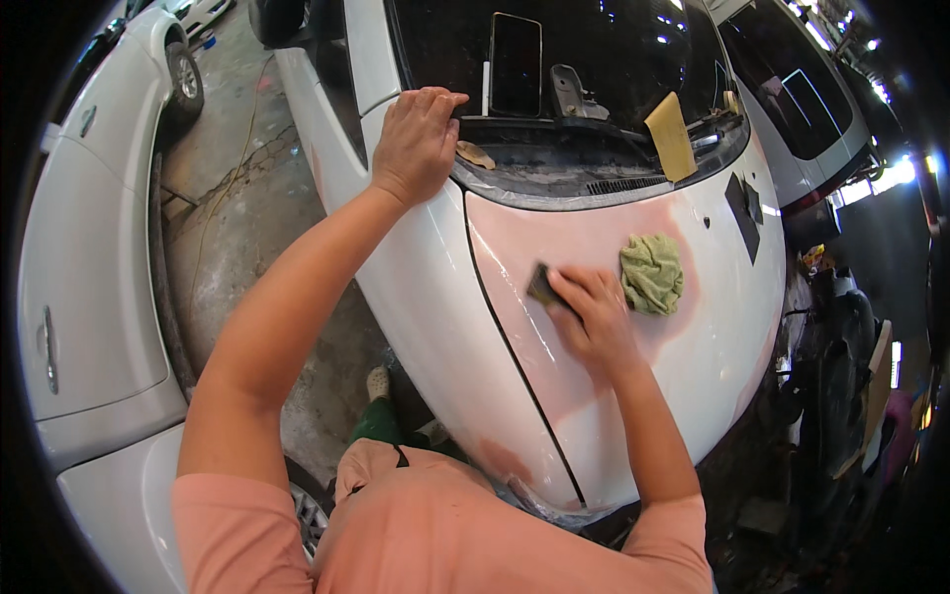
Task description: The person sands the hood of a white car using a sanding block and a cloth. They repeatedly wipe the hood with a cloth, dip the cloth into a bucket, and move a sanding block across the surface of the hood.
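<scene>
My right hand (594, 317) is closed on a small dark sanding block (542, 285), slightly blurred, against the pinkish primer patch on the white car's hood (712, 346). Just right of that hand lies a crumpled green cloth (652, 274). Resting at the corner of the windshield base is my left hand (418, 144), its fingers extended over the car's edge with nothing visible in them. A brown leaf-like scrap (475, 154) lies beside its fingertips. Farther right, a yellow sheet (671, 137) leans on the windshield's lower edge.
A dark phone-like rectangle (516, 64) and a grey plastic part (574, 92) show at the windshield. Black sheets (744, 213) lie on the hood's right side. Another white car (94, 287) stands close on the left; a van (792, 89) is at the far right.
</scene>
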### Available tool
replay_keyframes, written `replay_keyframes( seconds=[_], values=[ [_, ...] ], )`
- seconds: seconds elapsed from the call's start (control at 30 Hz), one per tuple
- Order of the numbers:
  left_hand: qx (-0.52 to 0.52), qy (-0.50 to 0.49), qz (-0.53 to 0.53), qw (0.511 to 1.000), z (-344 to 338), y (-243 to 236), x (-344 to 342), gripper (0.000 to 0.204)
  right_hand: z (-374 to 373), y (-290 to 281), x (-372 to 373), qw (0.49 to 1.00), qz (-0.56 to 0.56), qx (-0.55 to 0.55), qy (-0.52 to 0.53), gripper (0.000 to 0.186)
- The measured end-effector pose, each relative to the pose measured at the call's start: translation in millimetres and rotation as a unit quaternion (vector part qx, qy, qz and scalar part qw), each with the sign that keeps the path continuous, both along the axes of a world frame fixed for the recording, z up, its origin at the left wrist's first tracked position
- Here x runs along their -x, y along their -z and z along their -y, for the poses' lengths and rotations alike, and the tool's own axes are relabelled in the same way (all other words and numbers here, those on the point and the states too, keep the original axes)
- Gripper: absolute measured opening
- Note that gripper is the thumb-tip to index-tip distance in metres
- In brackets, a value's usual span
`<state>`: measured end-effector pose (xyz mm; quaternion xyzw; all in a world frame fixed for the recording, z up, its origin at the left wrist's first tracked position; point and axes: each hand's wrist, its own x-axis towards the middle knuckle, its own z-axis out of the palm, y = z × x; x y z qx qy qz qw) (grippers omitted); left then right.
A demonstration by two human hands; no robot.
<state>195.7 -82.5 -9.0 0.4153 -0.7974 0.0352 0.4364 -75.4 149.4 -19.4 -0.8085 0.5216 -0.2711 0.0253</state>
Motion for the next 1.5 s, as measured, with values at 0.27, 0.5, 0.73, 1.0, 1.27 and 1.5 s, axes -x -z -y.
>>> replay_keyframes(
  seconds=[0.27, 0.5, 0.73, 1.0, 1.27, 1.5],
  values=[
    [0.003, -0.008, 0.027, 1.000, 2, 5, -8, 0.032, 41, -8, -29, 0.999, -0.005, 0.034, -0.009, 0.043],
    [0.014, 0.024, 0.003, 1.000, 1, -5, 10, 0.028, 66, -17, -32, 0.999, -0.014, 0.044, 0.008, 0.042],
    [0.021, 0.003, 0.017, 1.000, 1, 4, -9, 0.025, 8, 10, -6, 0.999, -0.022, 0.045, -0.006, 0.042],
    [0.019, 0.018, 0.025, 0.999, 3, -3, 15, 0.024, 92, -16, -39, 0.996, -0.023, 0.082, 0.015, 0.039],
    [0.026, -0.003, 0.018, 0.999, 3, 1, -1, 0.022, -3, 6, 1, 0.999, -0.028, 0.020, 0.003, 0.042],
    [0.025, 0.006, 0.032, 0.999, 2, 3, 2, 0.024, 76, -8, -29, 0.998, -0.010, 0.065, -0.006, 0.041]
  ],
)
